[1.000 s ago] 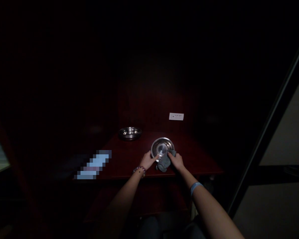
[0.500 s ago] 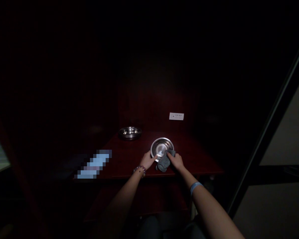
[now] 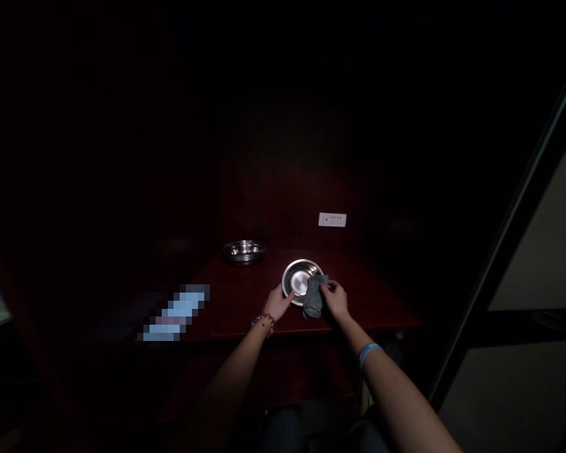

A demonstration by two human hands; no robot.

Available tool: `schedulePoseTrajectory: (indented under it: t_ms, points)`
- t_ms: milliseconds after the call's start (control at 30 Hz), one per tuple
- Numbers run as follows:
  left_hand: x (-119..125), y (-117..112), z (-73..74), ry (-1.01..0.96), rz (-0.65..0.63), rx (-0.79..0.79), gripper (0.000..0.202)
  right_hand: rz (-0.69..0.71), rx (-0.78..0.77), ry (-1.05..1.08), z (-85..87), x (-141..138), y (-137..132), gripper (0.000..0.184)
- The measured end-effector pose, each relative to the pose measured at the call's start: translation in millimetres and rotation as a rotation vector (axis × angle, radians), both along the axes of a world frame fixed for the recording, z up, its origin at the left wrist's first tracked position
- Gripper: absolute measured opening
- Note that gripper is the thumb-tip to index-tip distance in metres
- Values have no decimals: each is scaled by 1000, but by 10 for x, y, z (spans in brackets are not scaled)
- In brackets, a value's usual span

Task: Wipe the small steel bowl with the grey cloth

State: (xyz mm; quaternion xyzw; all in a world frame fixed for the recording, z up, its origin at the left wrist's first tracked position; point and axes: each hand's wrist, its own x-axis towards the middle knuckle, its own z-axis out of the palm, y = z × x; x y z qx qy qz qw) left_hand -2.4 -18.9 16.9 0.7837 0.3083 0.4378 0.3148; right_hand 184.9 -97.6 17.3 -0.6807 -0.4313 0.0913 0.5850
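Observation:
A shiny steel bowl [image 3: 300, 283] is tilted toward me above the dark red desk [image 3: 245, 302]. My left hand [image 3: 278, 303] grips its lower left rim, thumb over the edge and fingers hidden underneath. Closed on a grey cloth [image 3: 314, 299], my right hand [image 3: 336, 299] is at the bowl's right side. The cloth drapes over the right part of the rim and covers some of the inside. Farther back on the left stands a stack of steel bowls [image 3: 244, 251], apart from both hands.
On the back panel there is a white power socket [image 3: 332, 219]. A blurred-out bluish patch [image 3: 177, 313] lies at the desk's left. Below the desktop is a lower shelf [image 3: 264, 371]. A dark-framed panel [image 3: 509, 251] stands to the right.
The cloth has shifted toward the bowl's right rim and hangs more upright, with my right hand beside it. My left hand and the bowl moved slightly left in view.

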Motion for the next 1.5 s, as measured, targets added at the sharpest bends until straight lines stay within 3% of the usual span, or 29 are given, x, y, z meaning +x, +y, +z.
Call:
schedulePoseTrajectory:
  t_ms: [167, 267, 433, 733, 1000, 1300, 1500]
  points:
    - [0, 4, -4, 55, 20, -26, 33, -61, 83, -116, 56, 8, -94, 38]
    - [5, 14, -7, 65, 19, -24, 32, -72, 136, -345, 124, -47, -200, 44]
    - [10, 41, -40, 36, 35, 2, 31, -10, 56, -744, 247, -126, -344, 50]
    - [21, 54, -59, 52, 19, 31, 34, -68, -5, -1104, 308, -95, -371, 21]
    - [16, 26, -30, 42, 38, -24, 36, -48, 17, -1246, 283, -13, -390, 24]
    - [6, -33, 21, 16, 11, -66, 37, 277, 11, -1207, 279, 89, -453, 39]
    - [13, -44, 21, 29, 16, -81, 39, 333, 8, -1104, 222, 96, -425, 41]
